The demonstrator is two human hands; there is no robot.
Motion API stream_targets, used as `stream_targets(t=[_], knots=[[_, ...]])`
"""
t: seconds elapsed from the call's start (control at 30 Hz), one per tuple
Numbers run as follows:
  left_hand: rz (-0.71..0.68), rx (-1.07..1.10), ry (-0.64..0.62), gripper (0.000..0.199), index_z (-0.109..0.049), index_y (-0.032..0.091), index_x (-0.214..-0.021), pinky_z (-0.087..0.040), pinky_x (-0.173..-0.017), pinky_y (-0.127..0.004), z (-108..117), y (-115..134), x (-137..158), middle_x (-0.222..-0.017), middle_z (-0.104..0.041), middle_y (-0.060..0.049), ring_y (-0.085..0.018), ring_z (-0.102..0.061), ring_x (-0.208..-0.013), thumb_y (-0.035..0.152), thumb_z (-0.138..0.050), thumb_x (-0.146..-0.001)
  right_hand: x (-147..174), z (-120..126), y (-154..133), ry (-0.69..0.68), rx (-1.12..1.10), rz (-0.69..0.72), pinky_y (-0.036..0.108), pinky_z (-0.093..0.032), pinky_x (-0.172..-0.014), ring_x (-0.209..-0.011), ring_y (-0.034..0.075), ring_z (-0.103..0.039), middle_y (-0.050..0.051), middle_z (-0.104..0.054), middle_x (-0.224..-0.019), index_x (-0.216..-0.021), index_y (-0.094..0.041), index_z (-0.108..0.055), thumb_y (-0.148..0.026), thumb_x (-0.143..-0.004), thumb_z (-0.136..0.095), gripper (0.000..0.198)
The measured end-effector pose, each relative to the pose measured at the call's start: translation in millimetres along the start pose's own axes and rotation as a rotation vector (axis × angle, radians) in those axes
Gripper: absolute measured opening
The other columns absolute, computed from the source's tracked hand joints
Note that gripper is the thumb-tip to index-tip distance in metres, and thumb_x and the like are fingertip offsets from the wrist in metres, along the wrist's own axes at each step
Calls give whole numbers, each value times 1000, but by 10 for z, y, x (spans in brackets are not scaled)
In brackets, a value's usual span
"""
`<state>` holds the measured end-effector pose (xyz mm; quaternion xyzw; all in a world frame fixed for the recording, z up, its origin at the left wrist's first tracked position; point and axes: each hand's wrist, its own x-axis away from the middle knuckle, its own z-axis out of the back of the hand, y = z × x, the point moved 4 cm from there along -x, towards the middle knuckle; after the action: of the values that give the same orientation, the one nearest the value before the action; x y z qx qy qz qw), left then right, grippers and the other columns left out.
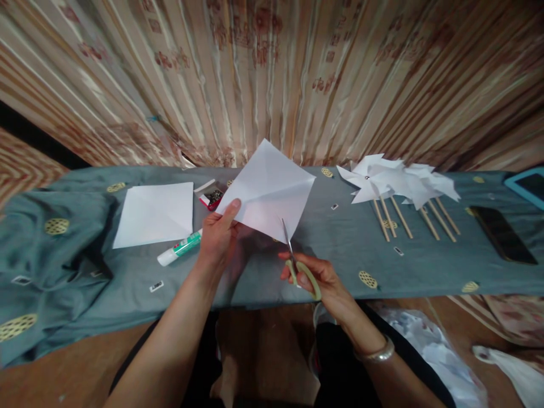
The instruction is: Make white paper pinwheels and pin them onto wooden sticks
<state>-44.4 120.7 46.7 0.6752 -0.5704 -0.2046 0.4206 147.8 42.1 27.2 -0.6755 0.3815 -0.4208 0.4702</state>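
Note:
My left hand point(221, 229) pinches a square sheet of white paper point(267, 187) by its left corner, thumb on top. Faint crease lines run across the sheet, which is held up above the table with one corner pointing away from me. In my right hand point(318, 275) is a pair of scissors point(308, 277) with pale green handles, fingers through the loops. The scissor blades are at the sheet's near corner, one blade lying over the paper. Beside my left wrist lies a glue stick point(181, 249) with a white cap and green label.
A stack of white paper point(155, 212) lies at left, near a small red box of pins point(212, 197). Several white paper pinwheels point(395, 178) on wooden sticks lie at right. Beyond them are a dark phone point(504, 233) and a blue-edged device point(527, 187). A curtain point(272, 85) hangs behind the cloth-covered table point(340, 243).

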Motion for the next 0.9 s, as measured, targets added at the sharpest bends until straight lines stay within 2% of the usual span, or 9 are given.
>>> stream_targets(t=[0.13, 0.27, 0.53, 0.67, 0.9], knots=[[20, 31, 1, 28, -73, 12, -82, -61, -83, -36, -21, 19, 14, -84, -77, -9, -25, -74, -86, 26, -85, -62, 12, 4, -9, 2, -2, -1, 24, -50, -66, -71, 11, -58, 0, -69, -80, -111, -28, -73, -58, -69, -78, 52], [34, 40, -15, 29, -74, 11, -84, -60, -86, -39, -17, 13, 6, -85, -77, -11, -27, -73, -90, 27, -85, -62, 30, 10, -12, 0, 22, 28, 23, -48, -65, -72, 11, -57, 1, -69, -81, -112, -28, -72, -57, -71, -77, 50], [38, 71, -33, 34, -73, 12, -76, -59, -83, -38, -68, -37, 14, -78, -76, -8, -22, -73, -76, 33, -89, -55, 66, 84, 40, 2, 101, 71, 24, -44, -60, -69, 12, -54, 2, -69, -83, -116, -27, -71, -56, -76, -73, 49], [77, 68, -69, 40, -73, 11, -76, -58, -82, -39, -123, -71, 48, -74, -75, -8, -23, -72, -77, 37, -91, -52, 96, 92, 51, 6, 104, 72, 25, -45, -66, -73, 13, -57, 2, -69, -85, -117, -27, -70, -56, -78, -72, 49], [68, 111, -51, 37, -72, 13, -73, -54, -76, -31, -101, -95, 60, -74, -75, -3, -15, -68, -68, 35, -91, -50, 154, 41, 6, 22, 142, 110, 27, -46, -65, -72, 15, -57, 4, -69, -84, -119, -24, -69, -62, -77, -68, 56]])
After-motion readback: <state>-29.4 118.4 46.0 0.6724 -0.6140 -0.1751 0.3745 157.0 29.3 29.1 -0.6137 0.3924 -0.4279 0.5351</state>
